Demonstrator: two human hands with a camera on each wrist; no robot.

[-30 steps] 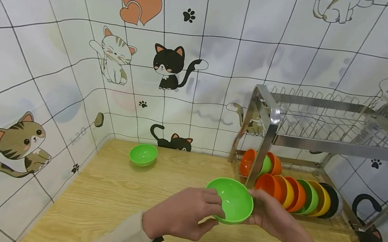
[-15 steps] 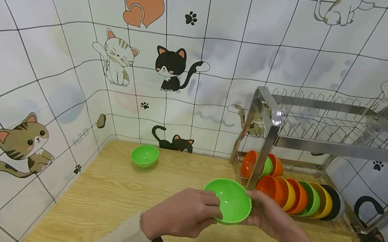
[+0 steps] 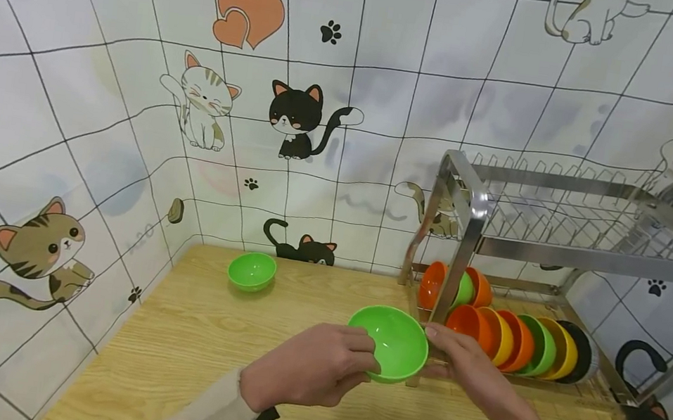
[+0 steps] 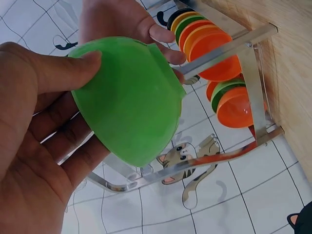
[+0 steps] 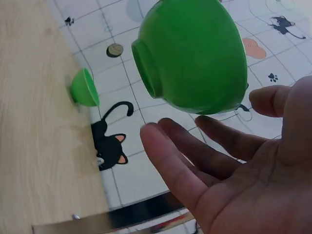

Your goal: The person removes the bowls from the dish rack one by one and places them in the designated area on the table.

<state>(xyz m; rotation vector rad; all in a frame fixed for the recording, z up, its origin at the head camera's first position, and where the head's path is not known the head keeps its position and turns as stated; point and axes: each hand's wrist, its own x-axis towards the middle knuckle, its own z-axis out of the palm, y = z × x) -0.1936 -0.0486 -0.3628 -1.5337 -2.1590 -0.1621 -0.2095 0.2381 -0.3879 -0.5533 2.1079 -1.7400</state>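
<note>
A green bowl (image 3: pixel 396 346) hangs tilted above the table, its inside facing me in the head view. My left hand (image 3: pixel 316 363) pinches its left rim; the left wrist view shows the thumb pressed on the bowl's outer wall (image 4: pixel 131 102). Just right of the bowl is my right hand (image 3: pixel 475 370). In the right wrist view the right hand (image 5: pixel 229 161) has its fingers spread and lightly bent, with a narrow gap to the bowl (image 5: pixel 195 58). A second green bowl (image 3: pixel 252 272) stands upright at the table's back left.
On the right stands a metal dish rack (image 3: pixel 471 206) with two tiers. Its lower tier holds several bowls on edge, among them an orange bowl (image 3: pixel 466 328), a green bowl (image 3: pixel 542 347) and a black bowl (image 3: pixel 576 351). A cat-printed wall (image 3: pixel 376 102) borders the wooden table (image 3: pixel 199 334).
My right hand has let go of the bowl's right side and its fingers have straightened. The bowl has shifted slightly left and up in my left hand.
</note>
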